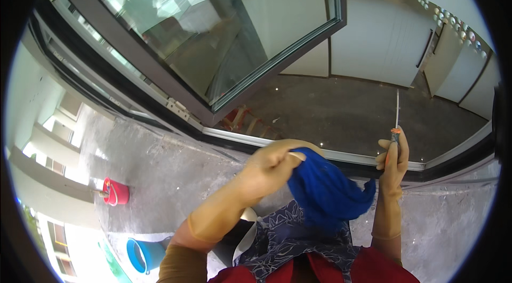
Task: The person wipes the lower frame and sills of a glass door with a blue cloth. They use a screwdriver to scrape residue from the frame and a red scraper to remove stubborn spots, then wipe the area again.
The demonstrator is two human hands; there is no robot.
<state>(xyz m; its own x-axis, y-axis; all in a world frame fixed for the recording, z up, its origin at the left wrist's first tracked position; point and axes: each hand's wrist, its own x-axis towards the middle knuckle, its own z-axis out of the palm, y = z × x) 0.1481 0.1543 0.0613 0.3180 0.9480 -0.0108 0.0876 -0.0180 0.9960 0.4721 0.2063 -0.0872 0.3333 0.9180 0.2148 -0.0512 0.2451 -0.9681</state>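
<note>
Both my hands wear thin translucent gloves. My left hand point(276, 165) is closed on a bunched blue cloth point(330, 187), which hangs down in front of the patterned apron. On the right, my right hand point(392, 155) holds a screwdriver point(396, 133) by its handle, the thin shaft pointing up and away. Both hands are close to the bottom track of the window frame point(348, 157). A dark-framed glass sash point(276, 69) stands swung open above and to the left, with hinges point(178, 109) at its lower corner.
A red bucket point(117, 192) holding some items stands on the concrete floor at left. Nearer stands a blue bucket point(146, 255). Beyond the frame are white panels point(372, 39) and a dark floor with reddish material point(240, 119) close to the sill.
</note>
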